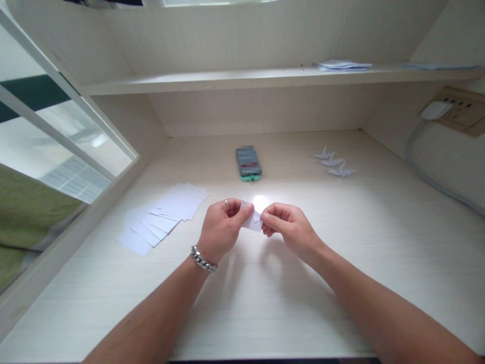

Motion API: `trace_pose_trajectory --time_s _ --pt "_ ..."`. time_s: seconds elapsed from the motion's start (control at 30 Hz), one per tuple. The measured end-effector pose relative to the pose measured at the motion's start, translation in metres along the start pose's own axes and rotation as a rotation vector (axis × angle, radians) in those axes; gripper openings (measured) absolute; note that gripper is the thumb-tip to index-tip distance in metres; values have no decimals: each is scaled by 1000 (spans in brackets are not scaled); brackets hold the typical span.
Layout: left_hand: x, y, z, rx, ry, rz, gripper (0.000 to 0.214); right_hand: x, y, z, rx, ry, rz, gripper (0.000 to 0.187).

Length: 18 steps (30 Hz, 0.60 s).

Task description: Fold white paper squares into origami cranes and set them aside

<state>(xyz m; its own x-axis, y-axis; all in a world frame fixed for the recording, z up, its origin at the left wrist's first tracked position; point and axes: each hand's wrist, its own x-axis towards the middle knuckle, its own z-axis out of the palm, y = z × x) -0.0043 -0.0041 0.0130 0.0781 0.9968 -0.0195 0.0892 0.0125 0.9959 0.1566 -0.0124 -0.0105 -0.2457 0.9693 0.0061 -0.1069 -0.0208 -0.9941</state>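
Note:
Between my two hands, just above the desk, is a small piece of folded white paper (252, 221). My left hand (222, 225), with a ring and a chain bracelet (203, 260), pinches its left side between thumb and fingers. At the paper's right edge, my right hand (288, 224) is closed in a pinch on it. Several loose white paper sheets (178, 199) lie fanned out to the left of my left hand. Three folded paper cranes (333, 162) sit in a row at the back right of the desk.
A phone (249, 163) with a green edge, its screen pixelated, lies beyond my hands. Stacked papers (343, 65) rest on the shelf (227, 81) above. A white plug (436, 109) with a grey cable is in the right wall's socket. A window frame (113, 136) borders the left.

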Motion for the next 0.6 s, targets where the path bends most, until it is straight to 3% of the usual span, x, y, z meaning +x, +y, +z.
trace_pose_trajectory --time_s 0.4,0.6 --pt "-3 -1 1 -98 -91 -34 19 -2 0 0 -22 -29 -37 22" --pt "0 -3 2 -136 -82 -45 21 -2 2 0 -15 -19 -56 19"
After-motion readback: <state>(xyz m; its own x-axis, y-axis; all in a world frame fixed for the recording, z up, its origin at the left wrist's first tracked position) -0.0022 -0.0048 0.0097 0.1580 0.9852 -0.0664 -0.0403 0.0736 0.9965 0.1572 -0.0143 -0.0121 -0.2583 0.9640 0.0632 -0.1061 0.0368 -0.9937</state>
